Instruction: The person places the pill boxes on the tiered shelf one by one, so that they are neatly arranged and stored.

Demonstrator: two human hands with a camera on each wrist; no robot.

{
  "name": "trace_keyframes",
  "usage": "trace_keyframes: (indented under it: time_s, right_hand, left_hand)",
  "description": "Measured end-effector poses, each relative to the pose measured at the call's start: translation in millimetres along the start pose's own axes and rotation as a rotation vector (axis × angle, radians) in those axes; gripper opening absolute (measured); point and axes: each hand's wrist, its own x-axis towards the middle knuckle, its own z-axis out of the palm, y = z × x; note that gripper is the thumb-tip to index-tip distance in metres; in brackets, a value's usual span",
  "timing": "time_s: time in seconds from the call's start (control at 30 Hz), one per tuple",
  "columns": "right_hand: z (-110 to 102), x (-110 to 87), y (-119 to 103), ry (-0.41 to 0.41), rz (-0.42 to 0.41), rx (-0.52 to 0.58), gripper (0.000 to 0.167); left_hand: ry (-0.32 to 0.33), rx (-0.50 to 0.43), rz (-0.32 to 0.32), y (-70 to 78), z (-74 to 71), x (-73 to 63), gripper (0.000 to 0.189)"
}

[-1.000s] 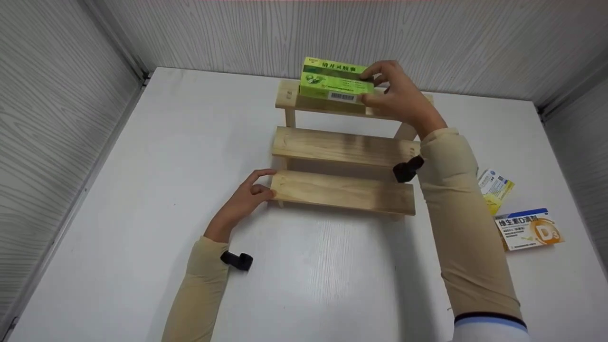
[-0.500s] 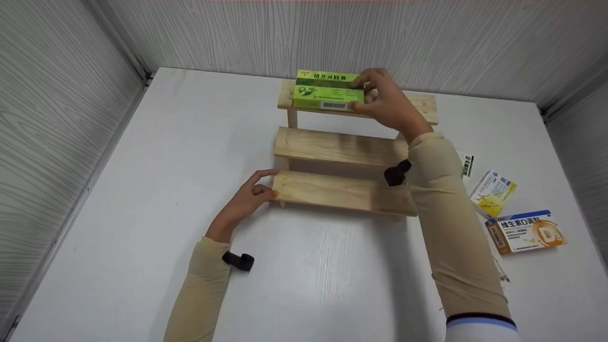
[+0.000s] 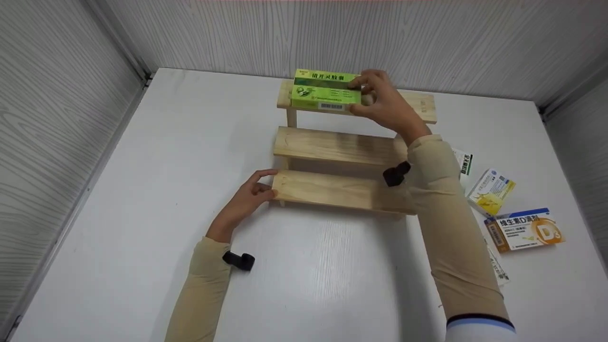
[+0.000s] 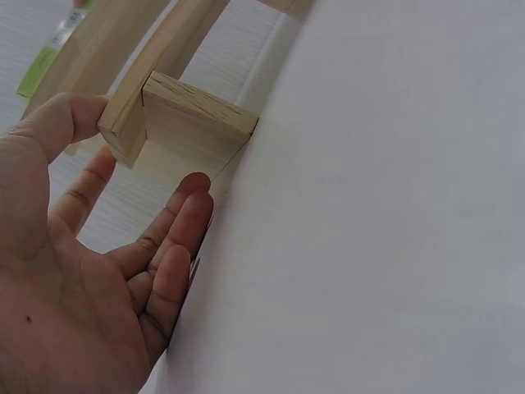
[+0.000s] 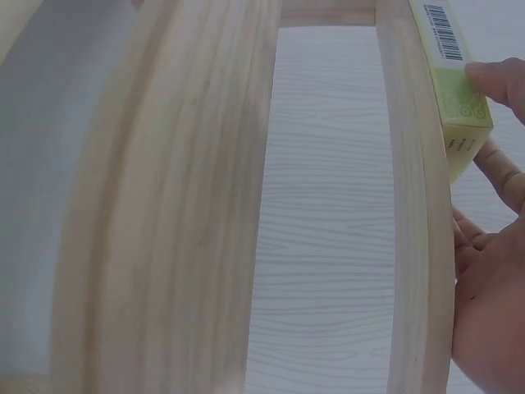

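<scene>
Box (image 3: pixel 327 90), at left on the top shelf (image 3: pixel 422 105), pinched between thumb and fingers of the right hand (image 3: pixel 385 103), likely for straightening, and down on the bottom shelf (image 3: pixel 342 190), another pinch from the left hand (image 3: pixel 244 205), presumably against sliding!

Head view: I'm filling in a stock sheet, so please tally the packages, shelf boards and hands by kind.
Packages: 5 (green box, D3 box, yellow-and-white box, white-and-green package, lower white package; the last two partly hidden by the right sleeve)
Shelf boards: 3 (top board, middle board, bottom board)
Hands: 2 (left hand, right hand)
Total: 10
</scene>
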Motion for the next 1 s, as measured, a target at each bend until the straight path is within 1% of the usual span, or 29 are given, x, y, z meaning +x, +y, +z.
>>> trace_keyframes:
  time_s: [0.17, 0.23, 0.37, 0.47, 0.53, 0.63, 0.77, 0.9, 1.0]
  right_hand:
    - [-10, -13.1, 8, 0.014, -0.033, -0.001, 0.048]
    - [-18, -20.3, 11, 0.045, -0.05, -0.026, 0.049]
    - [-35, -36.0, 22, 0.131, -0.081, -0.068, 0.049]
    - [-50, -49.9, 36, 0.187, -0.087, -0.092, 0.05]
    - [-61, -60.2, 47, 0.213, -0.076, -0.121, 0.052]
    - [-76, -77.4, 67, 0.235, -0.035, -0.159, 0.056]
    - [-95, -103.6, 95, 0.247, 0.062, -0.191, 0.062]
    - [-114, -132.0, 126, 0.228, 0.139, -0.209, 0.066]
    - [-126, -153.2, 147, 0.201, 0.171, -0.214, 0.069]
  left_hand:
    - [-0.006, 0.004, -0.001, -2.3, 2.3, 0.5, 0.051]
    - [-0.005, 0.009, 0.001, -2.1, 2.3, 0.3, 0.052]
    - [0.006, 0.022, -0.004, -0.9, 1.3, -0.1, 0.051]
    - [0.003, 0.019, -0.01, -0.1, 0.9, -0.2, 0.051]
    - [-0.003, 0.011, -0.01, 0.1, 0.7, 0.2, 0.051]
    - [-0.008, -0.004, -0.01, 0.2, 0.9, 1.1, 0.051]
    - [-0.016, -0.008, -0.011, -0.5, 0.3, 0.5, 0.05]
    - [-0.017, -0.002, -0.009, -0.3, -0.5, 0.3, 0.05]
    - [-0.019, -0.002, -0.006, -1.1, -1.4, 0.3, 0.051]
